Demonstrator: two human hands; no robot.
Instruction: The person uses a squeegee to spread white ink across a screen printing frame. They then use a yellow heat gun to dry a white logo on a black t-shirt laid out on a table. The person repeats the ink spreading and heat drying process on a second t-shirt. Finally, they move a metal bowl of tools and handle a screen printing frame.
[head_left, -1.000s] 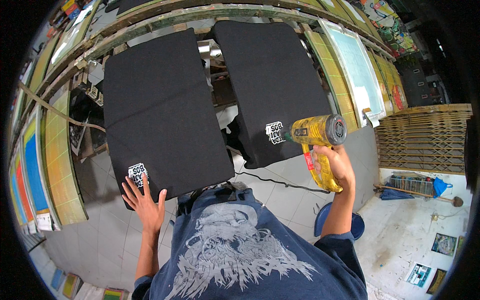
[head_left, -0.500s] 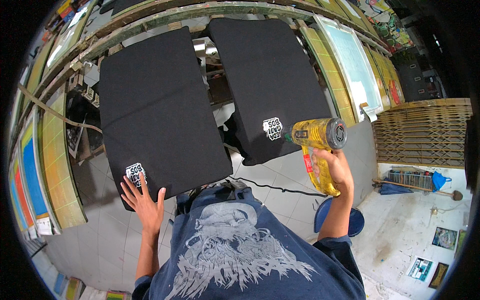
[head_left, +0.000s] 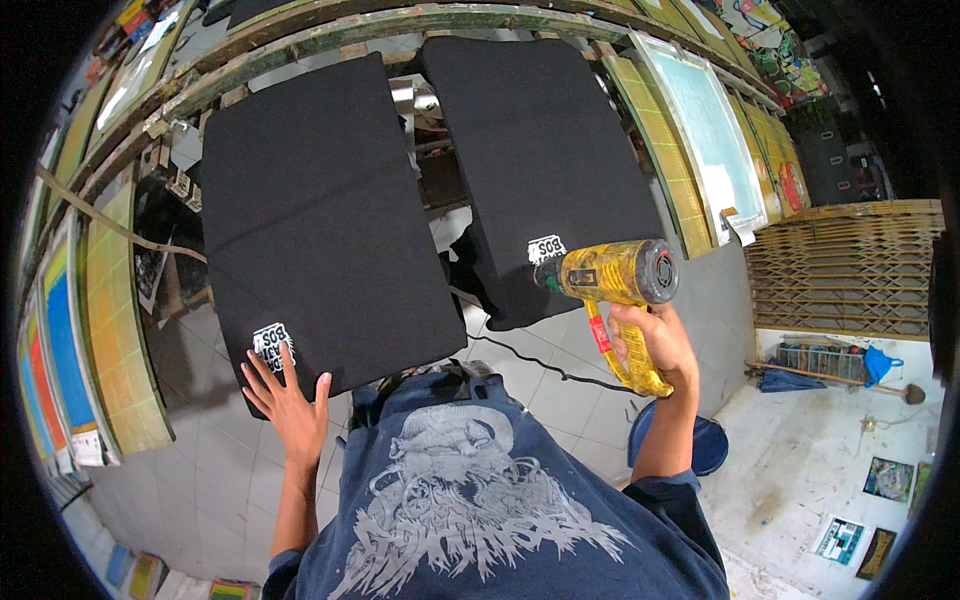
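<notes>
Nearest, at the bottom centre of the frame, is the front of a navy T-shirt (head_left: 480, 500) with a large grey print. At lower left, the left hand (head_left: 292, 402) lies palm down, fingers spread, at the near corner of a wide black board (head_left: 320, 210); its fingertips overlap the lower part of a white lettered print (head_left: 270, 335). Right of centre, the right hand (head_left: 652, 345) has its fingers wrapped around the handle of a scuffed yellow-and-black heat gun (head_left: 620, 272). The gun's nozzle points left, covering part of a matching white print (head_left: 545, 246) on a second black board (head_left: 545, 140), which sits just right of the first; whether the nozzle touches it cannot be told. A dark cord (head_left: 565, 377) runs across the pale tiled floor (head_left: 215, 490), and a round blue tub (head_left: 708, 447) shows partly behind the right forearm.

Farther out, colourful framed screens (head_left: 65, 310) stand at the left edge and a pale blue framed screen (head_left: 700, 135) at upper right. Wooden rails (head_left: 340, 38) curve across the top. A brown lattice gate (head_left: 850, 268) fills the right side, beyond the tub.
</notes>
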